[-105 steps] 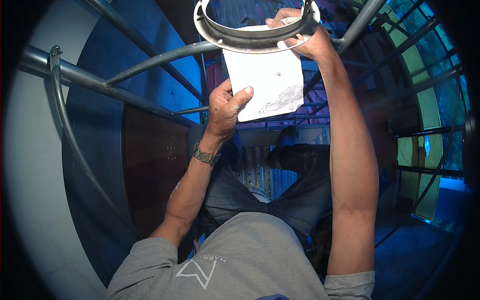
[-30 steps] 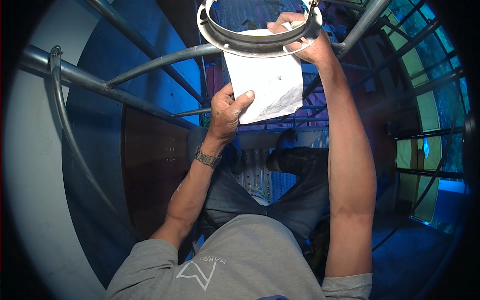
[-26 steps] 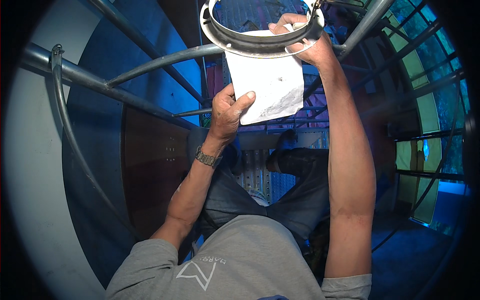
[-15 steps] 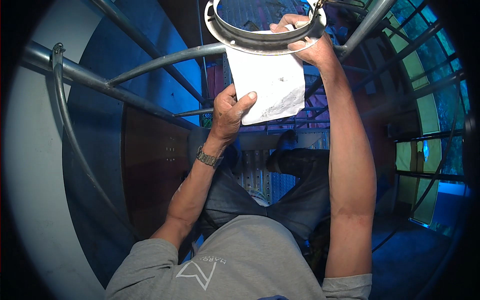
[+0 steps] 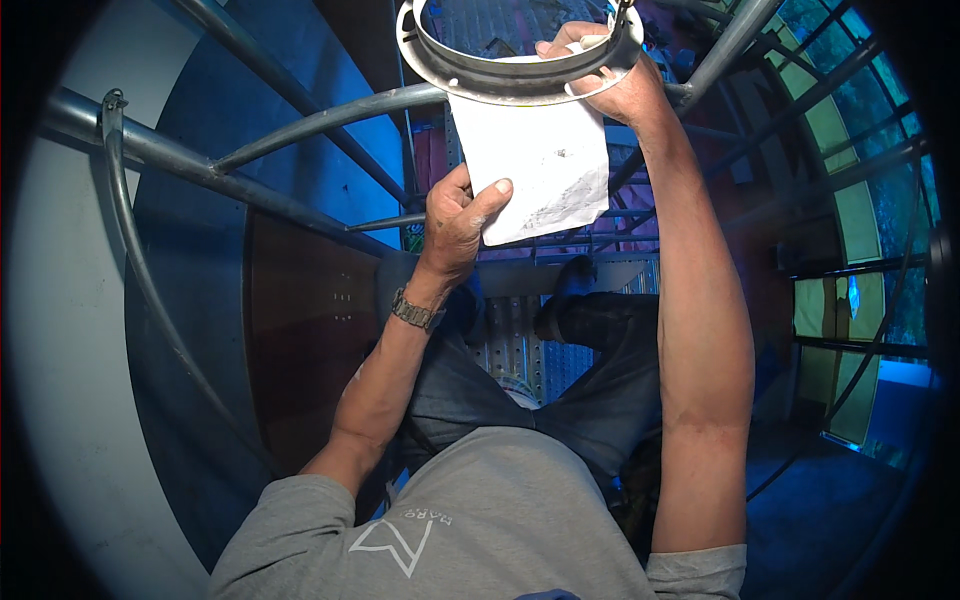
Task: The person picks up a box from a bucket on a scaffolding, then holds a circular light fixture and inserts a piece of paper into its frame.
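Note:
My left hand (image 5: pixel 455 225) pinches the lower left edge of a white sheet of paper (image 5: pixel 535 165), thumb on top. The sheet is creased, with faint dark marks and smudges. Above it is a round metal ring (image 5: pixel 490 82) with a pale outer flange and a darker inner band, cut off by the top of the head view. My right hand (image 5: pixel 628 90) is closed around the ring's right side, fingers inside the loop. The paper's upper edge goes behind the ring; whether the right hand also grips it I cannot tell.
Grey scaffold tubes (image 5: pixel 300 135) run across the left and upper right. A curved metal bar (image 5: pixel 150 265) hangs from the left tube. Under my feet lies a perforated metal deck (image 5: pixel 512 335). A pale wall (image 5: pixel 70 380) stands at far left; a dark cable (image 5: pixel 868 355) hangs at right.
The ring has shifted slightly left and up. The paper has moved up a little with it. Both hands keep their grip.

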Tool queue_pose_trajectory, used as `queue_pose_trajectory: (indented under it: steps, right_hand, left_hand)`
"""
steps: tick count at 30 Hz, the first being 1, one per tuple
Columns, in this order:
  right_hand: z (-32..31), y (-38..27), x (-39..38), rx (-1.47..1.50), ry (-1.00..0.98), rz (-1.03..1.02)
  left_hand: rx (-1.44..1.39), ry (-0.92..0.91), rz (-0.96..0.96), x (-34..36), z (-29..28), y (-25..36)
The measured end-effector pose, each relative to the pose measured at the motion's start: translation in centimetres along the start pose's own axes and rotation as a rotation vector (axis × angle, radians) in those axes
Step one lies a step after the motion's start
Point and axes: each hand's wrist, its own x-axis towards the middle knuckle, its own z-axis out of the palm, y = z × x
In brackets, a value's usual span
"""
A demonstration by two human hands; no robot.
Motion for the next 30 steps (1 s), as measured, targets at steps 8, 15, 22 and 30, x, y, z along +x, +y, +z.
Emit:
queue_pose_trajectory:
  steps: [8, 15, 22, 30]
  right_hand:
    - [-1.0, -0.1, 0.3, 0.008, -0.194, 0.153]
    - [-0.7, 0.0, -0.2, -0.058, -0.051, 0.052]
    - [-2.5, -1.5, -0.8, -0.006, -0.118, 0.190]
    - [-2.3, -1.6, -1.0, 0.070, -0.131, 0.193]
  left_hand:
    - [0.020, -0.007, 0.007, 0.0, 0.3, 0.5]
    - [0.148, 0.068, 0.119, 0.3, 0.5, 3.4]
    - [0.952, 0.301, 0.706, 2.5, 0.0, 7.9]
    - [1.157, -0.175, 0.618, 11.1, -4.4, 11.9]
